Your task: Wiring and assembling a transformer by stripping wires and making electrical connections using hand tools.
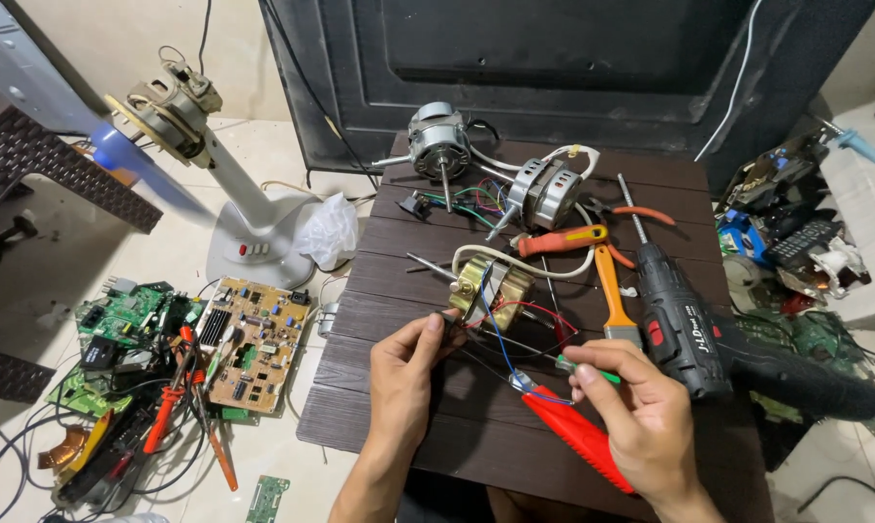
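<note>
Red-handled tool (578, 436) gripped in your right hand (641, 416); left hand (404, 373) fingers pinch wire (500, 339) by brass motor (491, 286). Keep wire steady.

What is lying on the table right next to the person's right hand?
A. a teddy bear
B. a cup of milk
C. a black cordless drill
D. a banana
C: a black cordless drill lies on the dark slatted table just beside the right hand, which pinches a thin green-handled tool.
</note>
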